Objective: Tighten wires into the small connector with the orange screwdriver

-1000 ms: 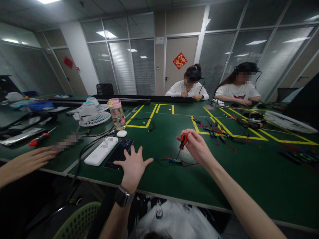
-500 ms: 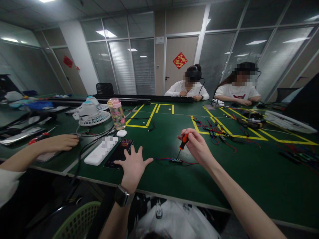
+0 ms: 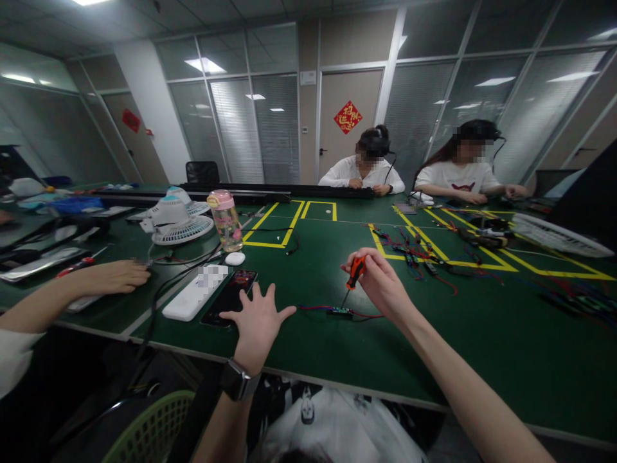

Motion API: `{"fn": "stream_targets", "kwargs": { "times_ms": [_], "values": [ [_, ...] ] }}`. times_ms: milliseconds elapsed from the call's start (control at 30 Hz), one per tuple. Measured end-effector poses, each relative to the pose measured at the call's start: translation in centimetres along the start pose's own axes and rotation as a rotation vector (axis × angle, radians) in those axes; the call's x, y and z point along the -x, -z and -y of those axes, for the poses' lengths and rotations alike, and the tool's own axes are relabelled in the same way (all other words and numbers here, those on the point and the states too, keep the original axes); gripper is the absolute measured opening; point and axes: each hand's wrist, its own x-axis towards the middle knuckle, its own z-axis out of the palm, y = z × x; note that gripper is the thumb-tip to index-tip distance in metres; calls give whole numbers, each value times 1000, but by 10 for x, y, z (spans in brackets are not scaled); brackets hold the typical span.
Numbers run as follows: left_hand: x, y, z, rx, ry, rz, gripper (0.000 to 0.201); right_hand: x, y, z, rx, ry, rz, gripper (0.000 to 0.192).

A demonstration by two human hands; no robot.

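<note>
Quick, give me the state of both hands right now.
Left hand: open, fingers spread, flat on the green table beside the dark phone.
Right hand: closed on the orange screwdriver, tip at the small circuit board.

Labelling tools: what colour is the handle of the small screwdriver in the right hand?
Orange and black screwdriver handle, gripped in the right hand; head view.

I see my left hand (image 3: 258, 323) spread flat, fingers splayed, palm down on the table (image 3: 313, 347), wrist straight with a watch on it. My right hand (image 3: 380, 283) hovers above the table, fingers curled closed around a screwdriver (image 3: 355, 273), forearm extended diagonally.
</note>
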Motion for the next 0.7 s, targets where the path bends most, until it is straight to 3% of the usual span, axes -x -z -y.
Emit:
{"fn": "stream_targets", "kwargs": {
  "times_ms": [700],
  "values": [
    [-3,-1,2,31,5,17,67,0,-1,0,-13,-24,-27,19]
  ]
}}
